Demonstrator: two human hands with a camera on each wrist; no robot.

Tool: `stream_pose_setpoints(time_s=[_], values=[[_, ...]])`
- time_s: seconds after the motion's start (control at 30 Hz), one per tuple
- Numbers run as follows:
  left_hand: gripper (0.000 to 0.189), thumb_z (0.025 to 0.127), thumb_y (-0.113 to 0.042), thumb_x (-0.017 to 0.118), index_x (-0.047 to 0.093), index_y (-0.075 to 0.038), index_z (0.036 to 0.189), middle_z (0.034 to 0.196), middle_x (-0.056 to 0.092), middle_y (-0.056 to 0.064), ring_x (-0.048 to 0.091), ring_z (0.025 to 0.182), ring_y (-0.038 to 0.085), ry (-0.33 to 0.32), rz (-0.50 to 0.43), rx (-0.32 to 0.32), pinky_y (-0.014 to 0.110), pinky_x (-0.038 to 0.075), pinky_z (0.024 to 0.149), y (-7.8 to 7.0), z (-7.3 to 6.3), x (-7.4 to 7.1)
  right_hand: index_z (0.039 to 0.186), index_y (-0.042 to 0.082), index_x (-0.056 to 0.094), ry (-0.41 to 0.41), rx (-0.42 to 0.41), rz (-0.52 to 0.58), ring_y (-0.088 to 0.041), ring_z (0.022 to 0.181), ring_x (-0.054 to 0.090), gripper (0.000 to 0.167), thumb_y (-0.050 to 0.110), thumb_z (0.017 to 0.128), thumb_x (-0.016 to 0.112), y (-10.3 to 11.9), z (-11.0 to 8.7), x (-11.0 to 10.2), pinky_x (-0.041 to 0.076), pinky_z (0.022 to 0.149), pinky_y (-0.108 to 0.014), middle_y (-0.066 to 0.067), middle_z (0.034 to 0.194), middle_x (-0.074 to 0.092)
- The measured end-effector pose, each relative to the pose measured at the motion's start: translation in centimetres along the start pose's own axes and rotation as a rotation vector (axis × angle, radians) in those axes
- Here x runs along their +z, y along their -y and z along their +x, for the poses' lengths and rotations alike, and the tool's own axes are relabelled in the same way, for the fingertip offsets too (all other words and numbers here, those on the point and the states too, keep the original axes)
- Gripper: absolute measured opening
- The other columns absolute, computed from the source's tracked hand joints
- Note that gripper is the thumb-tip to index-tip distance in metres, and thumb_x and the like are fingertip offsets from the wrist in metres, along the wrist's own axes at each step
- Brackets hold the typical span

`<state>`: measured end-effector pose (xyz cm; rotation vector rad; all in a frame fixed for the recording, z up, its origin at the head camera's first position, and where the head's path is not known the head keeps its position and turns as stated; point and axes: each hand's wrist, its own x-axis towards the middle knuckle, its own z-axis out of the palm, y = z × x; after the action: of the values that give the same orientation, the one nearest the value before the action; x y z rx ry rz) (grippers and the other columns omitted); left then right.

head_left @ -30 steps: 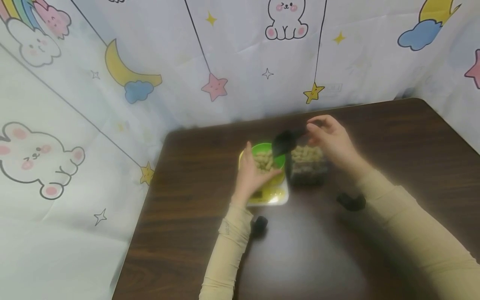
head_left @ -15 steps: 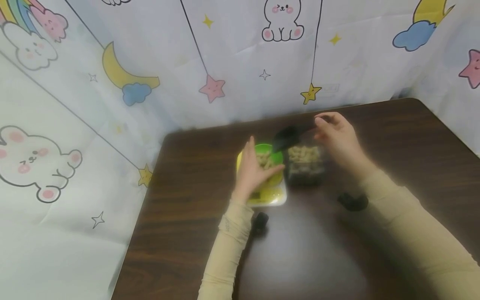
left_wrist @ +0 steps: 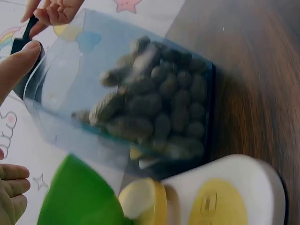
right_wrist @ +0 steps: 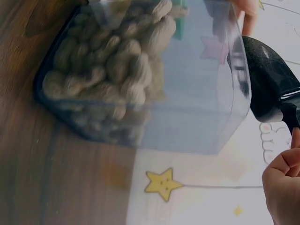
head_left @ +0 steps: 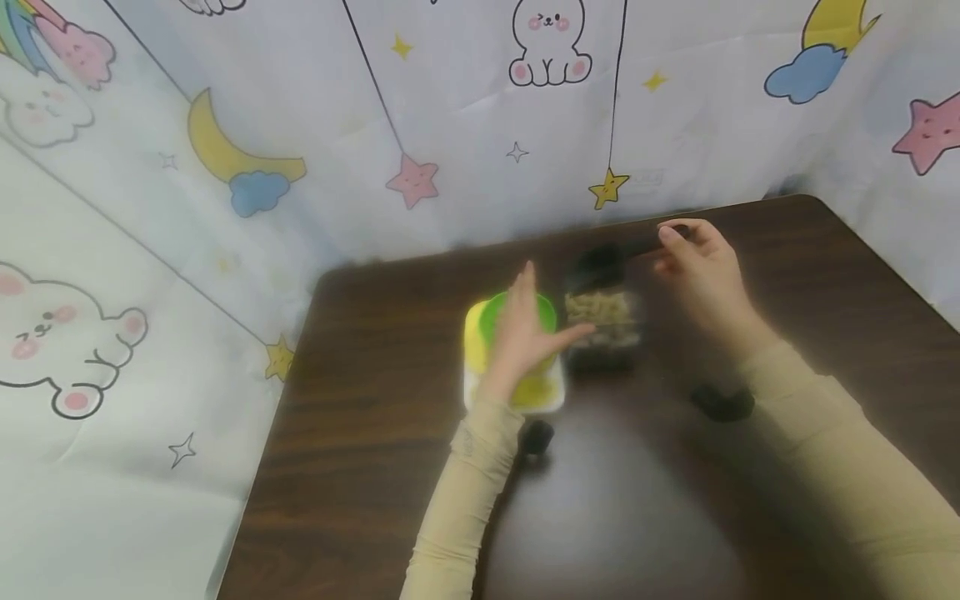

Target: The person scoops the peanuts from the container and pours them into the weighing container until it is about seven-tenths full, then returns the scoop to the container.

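A white sheet (head_left: 465,100) printed with bunnies, moons and stars backs the scene, and in front of it we have a dark wood-grained bench (head_left: 360,375). Up on the right, the right grip (head_left: 708,271) is clasped on the handle of a black scoop (right_wrist: 267,77), pinching it far out, which seems to leave the blade free to reach over the box. That blade sits to the left of the grip, at the mouth of a clear plastic box (right_wrist: 192,117); touching the rim or just clear, I can't tell, and its load is hidden. Below and left of that same grip, here are the unshelled peanuts (right_wrist: 112,70), heaped in the box's lower part, its open top presumably left bare for access. Now the left grip (head_left: 521,333): released, fingers straight, thumb spread towards the box. Right under it is the green bowl (left_wrist: 77,201), on the yellow-and-white kitchen scale (left_wrist: 265,190), perhaps set there for weighing. The hand may be steadying that bowl, though contact isn't clear.
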<state>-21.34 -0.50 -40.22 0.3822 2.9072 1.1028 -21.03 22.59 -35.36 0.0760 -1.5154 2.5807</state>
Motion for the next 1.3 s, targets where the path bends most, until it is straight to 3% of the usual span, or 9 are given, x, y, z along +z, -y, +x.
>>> stream_pose_setpoints(time_s=[0.27, 0.43, 0.63, 0.9, 1.17, 1.3], values=[[0.124, 0.061, -0.075, 0.066, -0.008, -0.028, 0.149, 0.159, 0.007, 0.002, 0.014, 0.146, 0.024, 0.024, -0.013, 0.084, 0.043, 0.019, 0.118, -1.6, 0.4, 1.0, 0.099, 0.014, 0.060, -0.053, -0.031, -0.203, -0.007, 0.057, 0.058, 0.013, 0.015, 0.087, 0.065, 0.2, -0.2, -0.7, 0.052, 0.059, -0.016, 0.007, 0.073, 0.064], [0.121, 0.064, -0.072, 0.066, -0.006, -0.027, 0.150, 0.159, 0.009, 0.003, 0.016, 0.145, 0.023, 0.021, 0.004, 0.084, 0.042, 0.020, 0.118, -2.0, 0.4, 1.6, 0.107, 0.017, 0.062, -0.055, -0.058, -0.451, -0.005, 0.060, 0.059, 0.022, 0.023, 0.086, 0.066, 0.5, -0.3, -0.7, 0.052, 0.061, -0.014, 0.008, 0.069, 0.060], [0.117, 0.067, -0.070, 0.065, 0.002, -0.018, 0.151, 0.158, 0.014, 0.005, 0.021, 0.144, 0.025, -0.007, 0.030, 0.105, 0.042, 0.023, 0.117, -2.3, 0.4, 2.1, 0.120, 0.021, 0.060, 0.010, -0.131, -0.763, -0.008, 0.066, 0.060, 0.032, 0.027, 0.088, 0.063, 1.3, -0.3, 0.0, 0.051, 0.062, -0.015, 0.010, 0.073, 0.059], [0.113, 0.070, -0.070, 0.063, 0.008, -0.012, 0.151, 0.156, 0.019, 0.010, 0.025, 0.143, 0.027, -0.020, 0.083, 0.110, 0.043, 0.027, 0.116, -2.5, 0.4, 2.3, 0.123, 0.029, 0.059, 0.035, -0.142, -0.971, -0.003, 0.068, 0.060, 0.035, 0.035, 0.088, 0.062, 2.1, -0.4, 0.9, 0.047, 0.059, -0.015, 0.011, 0.073, 0.059], [0.114, 0.070, -0.068, 0.064, 0.003, -0.015, 0.151, 0.157, 0.016, 0.009, 0.023, 0.143, 0.027, -0.008, 0.062, 0.097, 0.043, 0.026, 0.116, -2.6, 0.3, 2.2, 0.116, 0.031, 0.061, 0.144, -0.351, -1.248, -0.008, 0.061, 0.048, 0.027, 0.040, 0.089, 0.059, 1.4, -0.4, 1.3, 0.038, 0.053, -0.018, 0.004, 0.075, 0.060], [0.114, 0.070, -0.067, 0.065, 0.005, -0.014, 0.151, 0.157, 0.018, 0.009, 0.026, 0.142, 0.029, -0.018, 0.079, 0.115, 0.044, 0.027, 0.116, -2.5, 0.4, 2.2, 0.119, 0.032, 0.058, 0.200, -0.342, -1.298, -0.010, 0.061, 0.049, 0.028, 0.040, 0.092, 0.054, 0.8, -0.4, 1.2, 0.039, 0.056, -0.020, 0.003, 0.077, 0.063]])
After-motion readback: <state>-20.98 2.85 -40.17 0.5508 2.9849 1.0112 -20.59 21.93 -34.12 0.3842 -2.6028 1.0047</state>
